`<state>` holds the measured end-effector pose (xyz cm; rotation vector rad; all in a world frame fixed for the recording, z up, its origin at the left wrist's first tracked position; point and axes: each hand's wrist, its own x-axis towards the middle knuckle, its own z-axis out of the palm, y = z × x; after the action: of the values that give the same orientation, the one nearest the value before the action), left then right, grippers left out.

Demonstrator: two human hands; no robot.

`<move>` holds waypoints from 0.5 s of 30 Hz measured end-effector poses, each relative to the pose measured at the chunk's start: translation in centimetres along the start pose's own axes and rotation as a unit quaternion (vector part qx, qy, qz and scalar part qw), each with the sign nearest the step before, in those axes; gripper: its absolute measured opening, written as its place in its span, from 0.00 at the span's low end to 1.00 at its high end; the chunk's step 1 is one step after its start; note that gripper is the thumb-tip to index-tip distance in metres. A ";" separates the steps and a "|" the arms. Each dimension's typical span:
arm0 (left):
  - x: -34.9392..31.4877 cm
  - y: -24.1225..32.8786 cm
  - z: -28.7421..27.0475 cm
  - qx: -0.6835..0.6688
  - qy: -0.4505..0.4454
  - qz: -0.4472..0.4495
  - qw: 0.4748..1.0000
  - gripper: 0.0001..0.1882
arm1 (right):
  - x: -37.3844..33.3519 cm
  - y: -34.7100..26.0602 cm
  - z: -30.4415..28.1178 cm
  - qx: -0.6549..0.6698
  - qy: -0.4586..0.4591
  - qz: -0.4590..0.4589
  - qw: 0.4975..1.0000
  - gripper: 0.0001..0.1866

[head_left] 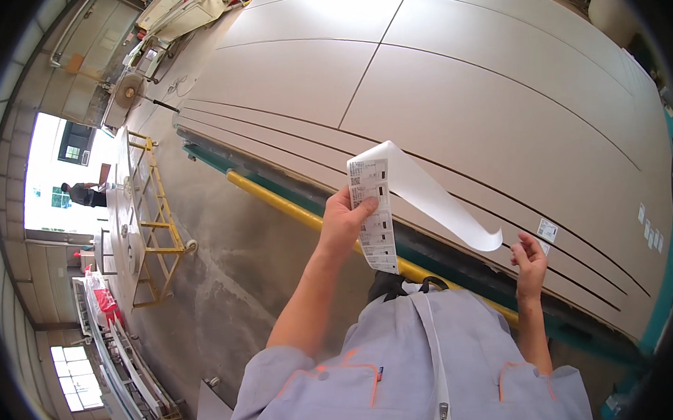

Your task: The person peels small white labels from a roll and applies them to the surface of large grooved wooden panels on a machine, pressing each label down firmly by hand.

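Across the upper half, from 10 to 3 o'clock: big stacked beige panels, laid flat, edges stepped. Along their near edge, a yellow rail over a green frame, running toward 4 o'clock. At 9 o'clock, a yellow wheeled rack on the dusty concrete floor; beyond it a bright doorway with another person standing in it. At 11 o'clock, a fan and machines. Near centre, left hand closed around a long strip of printed labels, thumb pressed on its face; the white backing curls over the top and sweeps down toward 4 o'clock. At 4 o'clock, right hand half open, fingers loosely curled, fingertips just at the panel edge below a small stuck label; contact with the strip's loose end hard to tell. Nothing between hands and panels.
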<state>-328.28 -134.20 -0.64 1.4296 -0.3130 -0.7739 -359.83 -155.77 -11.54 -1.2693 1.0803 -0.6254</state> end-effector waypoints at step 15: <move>-3.8 -1.3 7.8 0.242 -0.333 -0.072 0.909 0.22 | 0.9 -9.7 8.9 0.347 -0.318 0.084 0.878 0.34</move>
<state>-336.23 -137.65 0.26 1.6185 -0.9890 -1.3720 -349.75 -154.93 -3.07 -0.6488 0.3417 -0.3583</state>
